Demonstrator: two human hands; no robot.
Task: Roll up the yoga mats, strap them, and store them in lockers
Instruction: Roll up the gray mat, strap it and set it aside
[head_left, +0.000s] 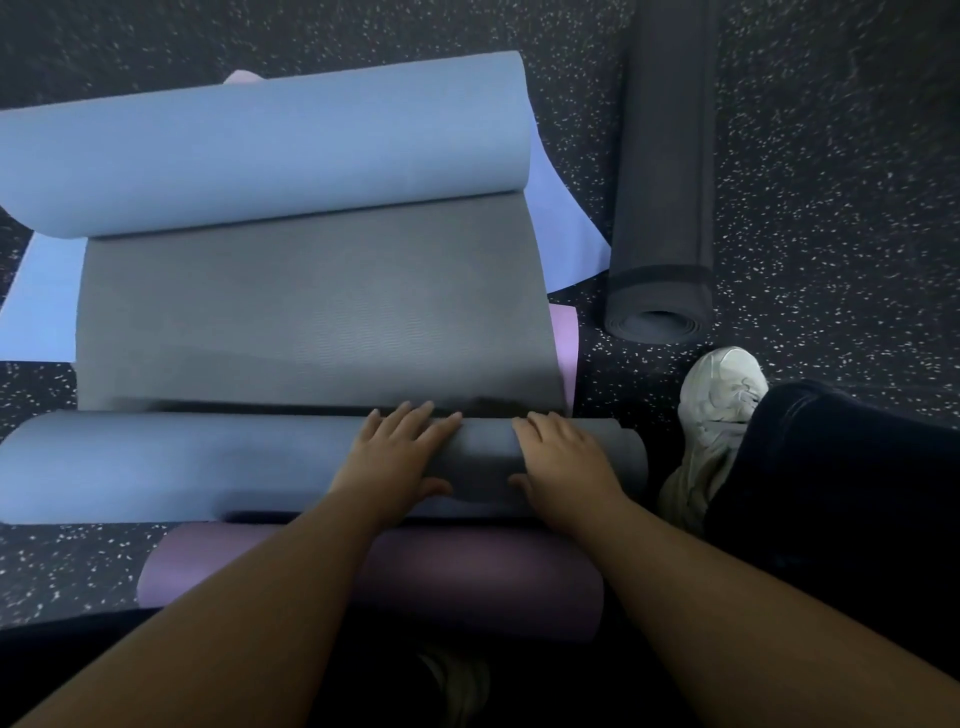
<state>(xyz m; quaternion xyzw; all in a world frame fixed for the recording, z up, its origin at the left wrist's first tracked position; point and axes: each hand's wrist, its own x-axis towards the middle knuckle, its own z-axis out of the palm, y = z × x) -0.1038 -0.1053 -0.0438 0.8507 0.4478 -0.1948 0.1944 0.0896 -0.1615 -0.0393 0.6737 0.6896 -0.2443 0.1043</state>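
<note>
Both my hands are flat on the half-rolled grey-blue foam yoga mat (311, 322) on the speckled black rubber floor (831, 208): left hand (395, 457) and right hand (563, 462), fingers spread, pressing the roll. A rolled purple mat (467, 577) sits just beside it, nearer me.

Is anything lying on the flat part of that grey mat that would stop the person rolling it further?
Nothing lies on the flat grey stretch ahead of the roll under the left hand and right hand. At its far end, though, the mat's curled blue end awaits.
</note>
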